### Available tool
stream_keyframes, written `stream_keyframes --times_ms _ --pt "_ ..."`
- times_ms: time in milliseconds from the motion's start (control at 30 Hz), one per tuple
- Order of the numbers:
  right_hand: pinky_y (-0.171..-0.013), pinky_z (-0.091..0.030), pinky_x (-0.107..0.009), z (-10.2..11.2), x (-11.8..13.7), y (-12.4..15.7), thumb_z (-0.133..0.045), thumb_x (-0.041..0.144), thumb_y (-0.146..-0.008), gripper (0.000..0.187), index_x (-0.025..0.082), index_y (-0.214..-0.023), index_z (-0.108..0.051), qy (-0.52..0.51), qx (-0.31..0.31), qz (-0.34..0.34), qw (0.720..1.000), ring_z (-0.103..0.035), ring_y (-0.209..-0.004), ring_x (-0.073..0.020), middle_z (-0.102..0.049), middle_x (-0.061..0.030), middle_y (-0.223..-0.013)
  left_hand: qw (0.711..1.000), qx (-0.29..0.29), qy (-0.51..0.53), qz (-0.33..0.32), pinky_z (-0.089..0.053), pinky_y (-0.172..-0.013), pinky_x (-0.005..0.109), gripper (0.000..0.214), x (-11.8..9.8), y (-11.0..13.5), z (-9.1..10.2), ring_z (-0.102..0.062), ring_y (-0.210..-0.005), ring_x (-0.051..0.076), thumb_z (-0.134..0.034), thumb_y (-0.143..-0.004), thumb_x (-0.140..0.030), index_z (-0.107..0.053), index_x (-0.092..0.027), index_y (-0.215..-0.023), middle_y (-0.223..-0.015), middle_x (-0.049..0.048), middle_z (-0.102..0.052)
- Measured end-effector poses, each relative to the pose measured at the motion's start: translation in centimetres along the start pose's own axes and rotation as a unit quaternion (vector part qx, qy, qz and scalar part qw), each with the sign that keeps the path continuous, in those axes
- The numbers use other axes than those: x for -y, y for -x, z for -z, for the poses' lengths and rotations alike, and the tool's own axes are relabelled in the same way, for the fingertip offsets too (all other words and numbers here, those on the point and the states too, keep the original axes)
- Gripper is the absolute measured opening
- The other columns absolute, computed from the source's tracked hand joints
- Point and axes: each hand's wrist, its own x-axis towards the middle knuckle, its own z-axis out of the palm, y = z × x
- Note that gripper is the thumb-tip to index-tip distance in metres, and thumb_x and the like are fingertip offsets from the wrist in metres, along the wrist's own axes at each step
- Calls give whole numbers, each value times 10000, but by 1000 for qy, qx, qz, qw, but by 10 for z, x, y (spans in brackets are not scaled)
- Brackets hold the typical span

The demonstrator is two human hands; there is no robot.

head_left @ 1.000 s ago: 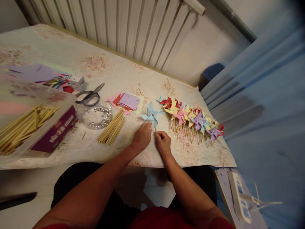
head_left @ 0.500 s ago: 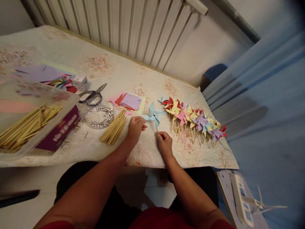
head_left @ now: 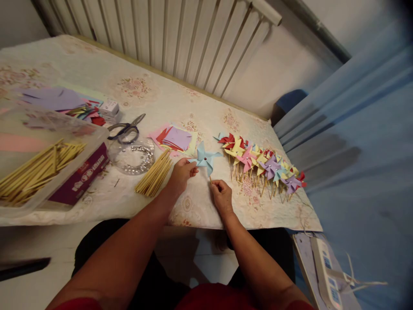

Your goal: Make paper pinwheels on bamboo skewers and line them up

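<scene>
Near the middle of the tabletop's near edge, the right hand [head_left: 222,196] pinches the wooden stick [head_left: 211,177] of a light blue paper pinwheel [head_left: 204,160]. The left hand [head_left: 183,173] is a little farther in; its thumb and fingers appear closed on the tip of the left vane, though the contact is small in view. The pinwheel's head lies between the two hands and just beyond them, a small dark fastener at its hub. Left of the left hand lies a bundle of thin sticks [head_left: 155,174]; by the left end of the near edge, a clear plastic box [head_left: 93,135] holds more. Toward the right edge, finished pinwheels [head_left: 248,157] (red, yellow, pink, purple and blue) crowd in a slanting row. Beyond the bundle come a round clear container [head_left: 131,157], a stack of cut paper [head_left: 177,137] and scissors [head_left: 127,130]. A radiator [head_left: 174,38] stands behind the far edge.
</scene>
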Motion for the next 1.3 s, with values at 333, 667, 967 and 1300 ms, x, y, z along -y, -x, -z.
stream_keyframes --times_ms 333,667,967,1300 --pt "-622 -402 -273 0 2 0 -568 323 -796 169 202 -740 -671 -1 3 1 1000 -506 -643 -151 -588 16 -678 1000 6 7 19 -393 -538 196 179 3 -1 1 -529 -519 78 -636 -657 -159 -575 -170 -825 -614 -22 -589" --pt "-639 -400 -275 0 -2 0 -565 310 -800 161 203 -747 -673 -4 5 2 1000 -506 -654 -154 -589 12 -694 993 63 81 58 -457 -570 214 244 3 -1 2 -636 -618 107 -700 -709 -265 -554 -168 -878 -783 29 -679" --pt "-648 -404 -277 1 1 0 -574 307 -806 162 195 -753 -679 -6 9 2 1000 -514 -662 -153 -607 6 -706 988 72 109 86 -443 -541 203 210 -3 4 -1 -611 -554 98 -721 -716 -204 -575 -156 -858 -702 35 -690" --pt "-634 -396 -265 1 -1 0 -578 297 -806 155 188 -761 -678 -4 12 11 1000 -504 -651 -142 -588 16 -701 985 90 115 92 -455 -533 202 159 0 5 -2 -626 -544 107 -643 -758 -140 -585 -122 -905 -686 49 -694"
